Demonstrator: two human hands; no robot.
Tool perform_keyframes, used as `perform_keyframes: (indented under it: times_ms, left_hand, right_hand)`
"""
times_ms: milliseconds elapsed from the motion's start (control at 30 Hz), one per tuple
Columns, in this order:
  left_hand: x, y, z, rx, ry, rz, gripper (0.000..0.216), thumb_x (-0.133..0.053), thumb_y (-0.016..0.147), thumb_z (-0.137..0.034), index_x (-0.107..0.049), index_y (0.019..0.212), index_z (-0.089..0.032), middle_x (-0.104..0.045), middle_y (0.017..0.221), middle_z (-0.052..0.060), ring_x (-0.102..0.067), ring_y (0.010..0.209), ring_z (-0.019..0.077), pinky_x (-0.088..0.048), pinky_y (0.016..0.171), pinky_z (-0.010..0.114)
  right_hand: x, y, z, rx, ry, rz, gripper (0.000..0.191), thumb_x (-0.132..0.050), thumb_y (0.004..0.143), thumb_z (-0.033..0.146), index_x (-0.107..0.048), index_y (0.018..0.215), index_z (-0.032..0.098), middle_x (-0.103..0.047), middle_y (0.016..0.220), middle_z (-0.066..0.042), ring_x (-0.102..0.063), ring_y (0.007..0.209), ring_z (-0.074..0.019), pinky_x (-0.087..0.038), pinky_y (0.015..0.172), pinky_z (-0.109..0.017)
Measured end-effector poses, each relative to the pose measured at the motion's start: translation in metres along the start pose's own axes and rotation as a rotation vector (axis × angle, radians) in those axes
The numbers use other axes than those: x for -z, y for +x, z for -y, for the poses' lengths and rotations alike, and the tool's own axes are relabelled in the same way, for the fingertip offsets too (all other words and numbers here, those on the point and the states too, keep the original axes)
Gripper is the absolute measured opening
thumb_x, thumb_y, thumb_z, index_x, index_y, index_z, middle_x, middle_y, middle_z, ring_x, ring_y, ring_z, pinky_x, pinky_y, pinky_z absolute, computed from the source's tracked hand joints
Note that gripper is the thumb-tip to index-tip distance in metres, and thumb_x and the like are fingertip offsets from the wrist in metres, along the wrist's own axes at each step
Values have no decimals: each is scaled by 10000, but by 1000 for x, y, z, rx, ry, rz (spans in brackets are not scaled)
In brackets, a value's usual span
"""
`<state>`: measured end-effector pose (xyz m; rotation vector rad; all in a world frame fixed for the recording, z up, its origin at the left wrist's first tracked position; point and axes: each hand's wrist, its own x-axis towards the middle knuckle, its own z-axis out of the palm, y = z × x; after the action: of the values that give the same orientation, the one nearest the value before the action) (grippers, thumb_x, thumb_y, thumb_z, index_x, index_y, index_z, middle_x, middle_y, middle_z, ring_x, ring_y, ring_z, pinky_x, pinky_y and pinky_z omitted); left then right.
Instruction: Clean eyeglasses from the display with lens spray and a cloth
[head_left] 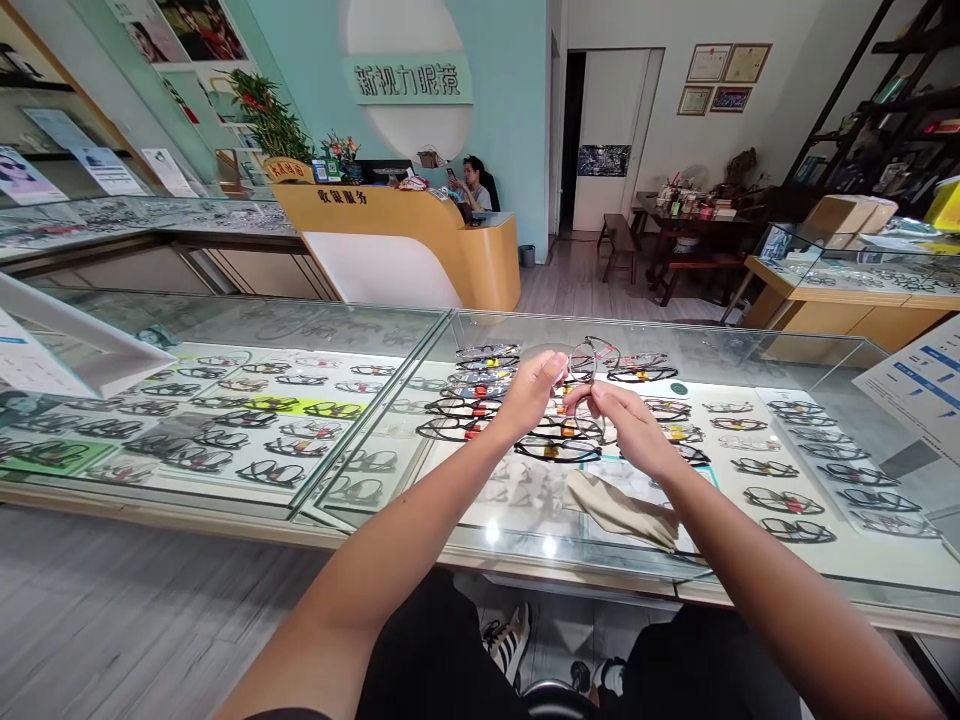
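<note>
Eyewear shop | glass display case [525, 570] | eyeglass rows [797, 530] | cashier counter [390, 220]

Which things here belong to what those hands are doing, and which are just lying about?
Belonging to the job:
left hand and right hand
the eyeglasses between them
perhaps the beige cloth lying nearby

Apparently just about:
green plant
cardboard box
grey bin
wooden bench

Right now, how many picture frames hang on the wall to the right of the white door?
4, grouped together: upper-left frame, upper-right frame, lower-left frame and lower-right frame. None looks hidden.
</note>
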<state>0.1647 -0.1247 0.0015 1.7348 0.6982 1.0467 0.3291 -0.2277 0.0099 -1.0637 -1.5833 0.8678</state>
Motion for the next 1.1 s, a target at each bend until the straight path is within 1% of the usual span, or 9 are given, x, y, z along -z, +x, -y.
perform_keyframes:
  times_ms: [200, 400, 633, 733, 833, 900, 967, 1033, 1100]
  left_hand:
    - [0, -1, -7, -1, 12, 20, 651, -451, 904, -847, -537, 783, -212, -534, 782, 15, -509, 725, 173, -461, 726, 324]
    - [-1, -7, -9, -44, 65, 41, 643, -438, 943, -822, -554, 796, -207, -543, 777, 13, -491, 724, 173, -427, 723, 320]
    - [-11, -16, -4, -48, 157, 160, 556, -532, 952, -739, -536, 792, -207, -530, 740, -3, -456, 710, 172, -346, 698, 311]
    - [-8, -14, -6, -44, 84, 152, 559, -519, 951, -751, -540, 812, -210, -544, 775, 2, -469, 723, 173, -363, 703, 312]
    - [10, -1, -6, -74, 113, 20, 541, -531, 950, -733, -552, 819, -209, -537, 798, 4, -451, 727, 166, -357, 702, 309]
    - [32, 12, -2, -95, 177, -154, 458, -579, 955, -648, -552, 820, -210, -530, 800, -1, -442, 726, 161, -355, 711, 305]
    - [63, 27, 6, -87, 217, -345, 287, -646, 931, -493, -571, 887, -219, -562, 839, -4, -493, 778, 168, -385, 762, 298]
    - [97, 40, 18, 21, 313, -556, 142, -638, 920, -338, -606, 1003, -227, -634, 941, 5, -562, 889, 190, -419, 865, 309]
    - [129, 47, 32, 154, 427, -722, 200, -596, 945, -256, -591, 1144, -232, -674, 1111, 30, -598, 1062, 220, -427, 985, 340]
  right_hand:
    - [1, -1, 0, -3, 32, 1, 502, -463, 1071, 606, -823, 1083, 257, -720, 949, -61, -521, 861, -243, -414, 865, -378]
    - [9, 5, -9, -4, 137, -128, 499, -456, 1068, 609, -815, 1060, 263, -702, 949, -58, -467, 809, -223, -398, 792, -368]
    - [12, 8, -20, -2, 213, -216, 452, -490, 1070, 579, -820, 1068, 270, -541, 789, -21, -473, 800, -205, -382, 769, -344]
    - [11, 8, -19, -4, 225, -196, 446, -483, 1078, 568, -814, 1083, 270, -600, 833, -31, -495, 814, -202, -392, 778, -342]
    - [11, 8, -17, -19, 243, -193, 465, -476, 1072, 591, -805, 1075, 262, -703, 974, -56, -536, 842, -210, -409, 770, -347]
    - [11, 9, -16, -29, 262, -209, 466, -493, 1059, 612, -799, 1064, 262, -731, 1037, -65, -562, 865, -218, -420, 762, -349]
    - [13, 9, -16, -39, 281, -228, 461, -513, 1047, 623, -799, 1058, 262, -743, 1027, -67, -575, 870, -221, -424, 758, -351]
    - [14, 9, -16, -50, 284, -241, 460, -524, 1043, 623, -806, 1051, 260, -745, 977, -68, -571, 854, -221, -416, 750, -352]
    - [16, 9, -16, -50, 266, -244, 457, -525, 1045, 616, -812, 1048, 261, -744, 959, -66, -551, 828, -214, -405, 740, -352]
